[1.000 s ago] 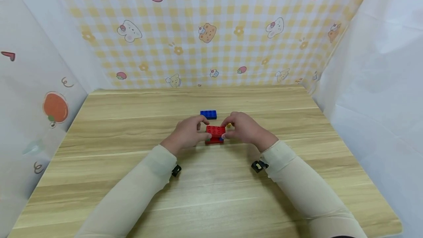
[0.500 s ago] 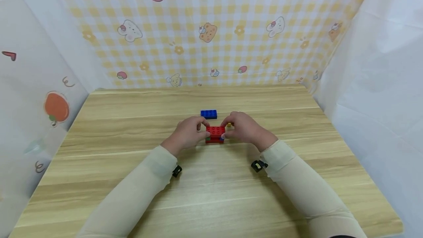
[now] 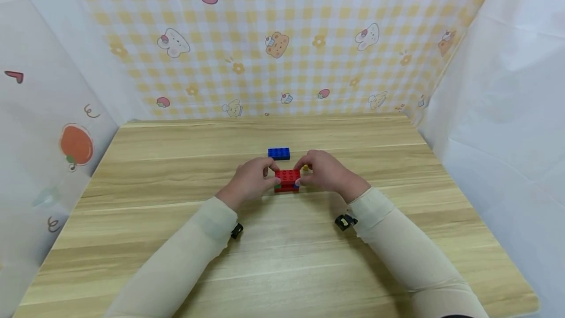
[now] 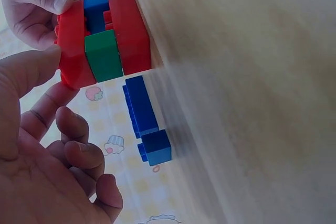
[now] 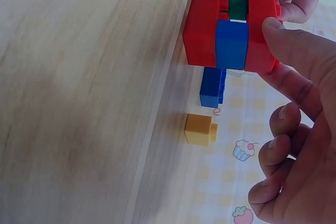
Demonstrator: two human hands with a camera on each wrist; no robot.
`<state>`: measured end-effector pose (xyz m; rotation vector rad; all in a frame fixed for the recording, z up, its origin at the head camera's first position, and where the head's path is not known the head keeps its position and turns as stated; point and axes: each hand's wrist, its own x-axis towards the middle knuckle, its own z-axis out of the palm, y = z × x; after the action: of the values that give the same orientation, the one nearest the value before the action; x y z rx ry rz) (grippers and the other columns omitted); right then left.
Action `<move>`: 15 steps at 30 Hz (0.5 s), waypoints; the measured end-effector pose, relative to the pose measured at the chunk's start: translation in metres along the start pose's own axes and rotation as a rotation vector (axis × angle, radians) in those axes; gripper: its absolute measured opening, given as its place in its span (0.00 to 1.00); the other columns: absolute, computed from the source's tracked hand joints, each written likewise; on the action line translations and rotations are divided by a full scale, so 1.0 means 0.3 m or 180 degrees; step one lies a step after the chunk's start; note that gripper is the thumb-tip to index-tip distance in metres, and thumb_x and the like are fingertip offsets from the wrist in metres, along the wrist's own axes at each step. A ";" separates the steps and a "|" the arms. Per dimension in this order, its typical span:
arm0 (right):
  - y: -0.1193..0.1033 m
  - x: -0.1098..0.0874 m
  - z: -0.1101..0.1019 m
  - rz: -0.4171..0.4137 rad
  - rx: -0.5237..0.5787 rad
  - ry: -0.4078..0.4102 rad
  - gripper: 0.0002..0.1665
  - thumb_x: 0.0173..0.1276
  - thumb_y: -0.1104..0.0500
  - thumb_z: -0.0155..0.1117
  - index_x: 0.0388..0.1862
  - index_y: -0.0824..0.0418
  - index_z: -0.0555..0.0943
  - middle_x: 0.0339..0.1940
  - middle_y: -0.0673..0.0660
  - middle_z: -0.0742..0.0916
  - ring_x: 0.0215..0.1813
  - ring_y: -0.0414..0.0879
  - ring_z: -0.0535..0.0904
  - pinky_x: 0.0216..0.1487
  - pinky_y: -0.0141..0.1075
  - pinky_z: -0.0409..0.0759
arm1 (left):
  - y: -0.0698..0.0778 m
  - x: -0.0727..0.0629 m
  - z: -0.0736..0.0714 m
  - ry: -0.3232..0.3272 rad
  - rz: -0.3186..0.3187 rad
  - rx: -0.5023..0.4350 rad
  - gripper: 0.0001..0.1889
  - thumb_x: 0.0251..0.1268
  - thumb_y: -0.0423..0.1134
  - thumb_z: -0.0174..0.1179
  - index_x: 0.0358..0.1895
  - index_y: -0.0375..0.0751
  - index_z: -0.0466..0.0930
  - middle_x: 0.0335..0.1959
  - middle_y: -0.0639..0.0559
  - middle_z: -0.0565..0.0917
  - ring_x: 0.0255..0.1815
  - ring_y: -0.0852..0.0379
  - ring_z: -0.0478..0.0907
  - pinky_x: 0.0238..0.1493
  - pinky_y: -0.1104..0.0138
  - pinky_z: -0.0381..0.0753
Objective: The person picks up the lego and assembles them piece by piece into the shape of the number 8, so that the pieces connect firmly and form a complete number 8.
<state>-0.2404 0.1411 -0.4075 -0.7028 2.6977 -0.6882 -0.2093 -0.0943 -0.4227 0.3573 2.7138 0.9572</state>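
Our left hand (image 3: 252,176) and right hand (image 3: 327,173) each pinch an end of the upper red building brick (image 3: 287,175); it sits across a green brick (image 4: 104,56) and blue brick (image 5: 231,45) on the lower red brick (image 4: 131,35), on the surface (image 3: 282,264).

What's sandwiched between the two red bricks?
Between the top red brick and bottom red brick sit a green block at the person's left end and a blue block at the right end; both wrist views show them.
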 end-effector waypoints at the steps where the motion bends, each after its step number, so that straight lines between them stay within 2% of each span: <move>1: -0.001 0.000 -0.001 0.0012 0.0019 -0.0002 0.18 0.66 0.54 0.80 0.53 0.56 0.90 0.45 0.58 0.85 0.42 0.49 0.74 0.47 0.42 0.75 | 0.001 0.000 -0.002 0.0003 0.0003 0.0017 0.12 0.73 0.49 0.68 0.53 0.51 0.83 0.36 0.50 0.76 0.34 0.51 0.72 0.43 0.57 0.64; 8: -0.007 -0.010 0.007 0.0099 0.0201 0.0015 0.18 0.67 0.55 0.79 0.55 0.55 0.88 0.50 0.56 0.86 0.49 0.51 0.77 0.53 0.45 0.78 | 0.018 -0.006 -0.014 -0.0052 -0.0080 0.0064 0.12 0.73 0.49 0.68 0.52 0.51 0.83 0.35 0.50 0.77 0.35 0.50 0.73 0.44 0.56 0.63; 15: -0.006 -0.026 0.021 0.0031 0.0429 0.0134 0.19 0.69 0.54 0.77 0.57 0.54 0.87 0.46 0.60 0.84 0.44 0.50 0.73 0.44 0.42 0.73 | 0.024 -0.011 -0.013 -0.0064 -0.0147 0.0053 0.11 0.72 0.49 0.69 0.52 0.53 0.83 0.34 0.50 0.77 0.33 0.50 0.74 0.41 0.57 0.66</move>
<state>-0.2307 0.1414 -0.4110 -0.6478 2.6598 -0.8822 -0.2062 -0.0922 -0.4148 0.3041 2.7010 0.9143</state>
